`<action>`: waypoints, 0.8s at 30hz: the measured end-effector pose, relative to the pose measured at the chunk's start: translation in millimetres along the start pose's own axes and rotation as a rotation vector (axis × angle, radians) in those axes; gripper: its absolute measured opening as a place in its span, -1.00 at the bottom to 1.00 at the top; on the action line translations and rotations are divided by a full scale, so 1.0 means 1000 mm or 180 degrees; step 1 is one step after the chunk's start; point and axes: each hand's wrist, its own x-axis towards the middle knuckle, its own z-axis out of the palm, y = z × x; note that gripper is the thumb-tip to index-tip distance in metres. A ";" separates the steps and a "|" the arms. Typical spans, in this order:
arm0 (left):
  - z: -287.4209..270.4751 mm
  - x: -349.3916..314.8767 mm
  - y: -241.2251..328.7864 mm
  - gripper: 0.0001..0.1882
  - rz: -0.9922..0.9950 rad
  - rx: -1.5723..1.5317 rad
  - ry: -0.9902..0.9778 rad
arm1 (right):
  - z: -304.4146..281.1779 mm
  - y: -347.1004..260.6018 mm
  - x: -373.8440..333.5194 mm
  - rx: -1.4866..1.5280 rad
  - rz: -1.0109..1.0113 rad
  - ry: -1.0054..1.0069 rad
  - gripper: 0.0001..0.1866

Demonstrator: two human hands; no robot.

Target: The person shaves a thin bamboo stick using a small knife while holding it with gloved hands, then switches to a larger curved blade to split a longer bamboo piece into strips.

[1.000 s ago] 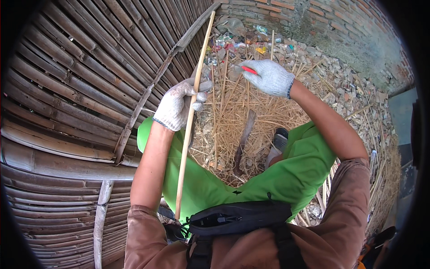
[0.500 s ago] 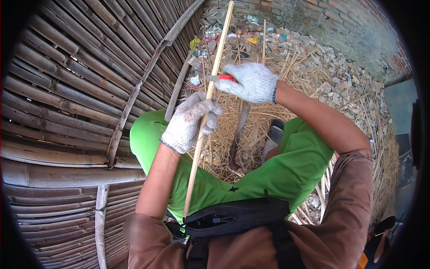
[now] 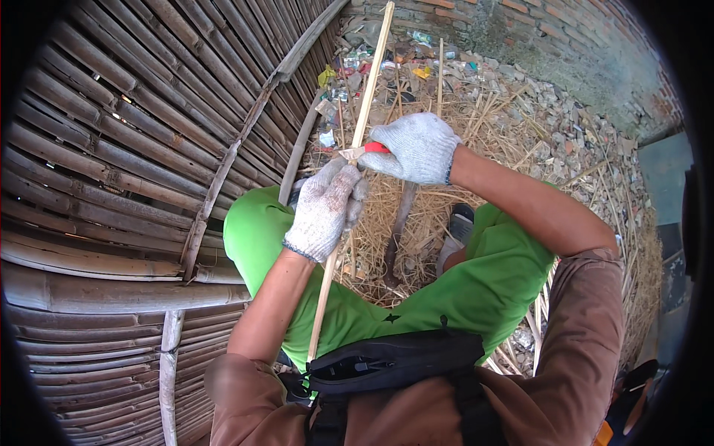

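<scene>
A long, pale bamboo strip [image 3: 374,78] runs slantwise from my lap up toward the wall. My left hand [image 3: 321,212], in a stained white knit glove, is wrapped round it near the middle. In my right hand [image 3: 419,149], gloved the same way, is a knife [image 3: 376,148] with a red handle. Its short blade lies across the strip, right at the fingertips of my left hand. The strip's lower end rests by a black waist bag [image 3: 394,359] on my lap.
A bamboo slat wall [image 3: 149,149] rises close on my left. Ahead stands a brick wall [image 3: 565,52]. Between my green-trousered legs lie shavings [image 3: 424,223] and a dark stick [image 3: 398,230]. Rubble and litter [image 3: 580,141] cover the ground beyond, with a thin upright stick [image 3: 439,74].
The knife and my right hand have come down the strip toward me. My left hand has shifted slightly right, and its fingers now sit against the blade area.
</scene>
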 end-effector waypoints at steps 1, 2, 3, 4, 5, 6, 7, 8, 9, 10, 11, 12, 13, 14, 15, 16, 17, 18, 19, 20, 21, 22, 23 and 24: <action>-0.001 0.000 0.000 -0.83 0.0049 0.0088 0.0006 | -0.001 0.001 0.002 -0.0151 -0.0040 0.0038 -0.46; -0.001 0.000 0.003 -0.83 0.0056 0.0102 -0.0005 | -0.003 0.000 0.003 -0.0153 -0.0030 0.0054 -0.46; 0.002 0.000 0.006 -0.79 0.0046 -0.0053 -0.0041 | -0.006 0.000 0.001 -0.0185 0.0012 0.0137 -0.40; 0.004 0.001 0.008 -0.71 0.0034 -0.0208 -0.0078 | -0.008 0.000 0.000 -0.0218 0.0054 0.0220 -0.33; 0.007 0.003 0.009 -0.71 0.0029 -0.0211 -0.0117 | -0.010 0.002 0.000 -0.0234 0.0090 0.0218 -0.33; 0.007 0.002 0.011 -0.72 0.0038 -0.0204 -0.0051 | -0.011 0.001 0.002 -0.0263 0.0060 0.0245 -0.34; 0.008 0.002 0.012 -0.74 0.0047 -0.0196 0.0014 | -0.012 0.002 0.004 -0.0293 0.0030 0.0271 -0.35; 0.008 0.002 0.015 -0.74 0.0025 -0.0238 0.0032 | -0.007 0.006 0.004 -0.0264 -0.0076 0.0526 -0.42; 0.009 0.002 0.016 -0.74 0.0028 -0.0241 0.0022 | -0.009 0.007 0.006 -0.0272 -0.0069 0.0527 -0.42; 0.009 0.003 0.017 -0.76 0.0034 -0.0312 0.0034 | -0.012 0.007 0.008 -0.0311 -0.0026 0.0462 -0.40; 0.009 0.004 0.019 -0.77 0.0041 -0.0384 0.0050 | -0.015 0.007 0.010 -0.0349 0.0014 0.0398 -0.37; 0.010 0.007 0.021 -0.82 0.0066 -0.0348 0.0046 | -0.013 0.010 0.012 -0.0422 0.0014 0.0538 -0.38; 0.010 0.010 0.022 -0.82 0.0078 -0.0353 0.0032 | -0.013 0.013 0.013 -0.0440 0.0019 0.0543 -0.38; 0.009 0.013 0.023 -0.82 0.0145 -0.0327 -0.0027 | -0.014 0.017 0.016 -0.0501 -0.0018 0.0624 -0.35; 0.008 0.015 0.022 -0.81 0.0195 -0.0295 -0.0080 | -0.015 0.020 0.017 -0.0545 -0.0051 0.0698 -0.32; 0.008 0.016 0.023 -0.81 0.0193 -0.0294 -0.0079 | -0.016 0.022 0.019 -0.0543 -0.0050 0.0698 -0.32; 0.008 0.016 0.024 -0.79 0.0221 -0.0380 -0.0047 | -0.019 0.026 0.022 -0.0546 0.0142 0.0686 -0.31; 0.010 0.016 0.026 -0.77 0.0250 -0.0468 -0.0022 | -0.027 0.030 0.024 -0.0556 0.0341 0.0672 -0.30; 0.008 0.010 0.024 -0.77 0.0234 -0.0459 -0.0007 | -0.044 0.042 0.032 -0.0248 0.1245 0.0363 -0.20; 0.011 -0.002 0.022 -0.76 0.0082 -0.0445 -0.0200 | -0.048 0.088 0.027 -0.0685 0.1143 0.0759 -0.13; 0.009 -0.010 0.015 -0.76 -0.0077 -0.0425 -0.0344 | -0.061 0.100 0.023 -0.0274 0.1979 0.0772 -0.12; 0.012 -0.017 0.009 -0.75 -0.0213 -0.0345 -0.0299 | -0.063 0.142 0.020 -0.0151 0.2101 0.0955 -0.16; 0.010 -0.017 0.006 -0.75 -0.0239 -0.0378 -0.0286 | -0.050 0.151 0.013 -0.0156 0.2094 0.0911 -0.16; 0.008 -0.019 0.006 -0.75 -0.0263 -0.0368 -0.0273 | -0.044 0.149 0.007 -0.0231 0.2027 0.1040 -0.19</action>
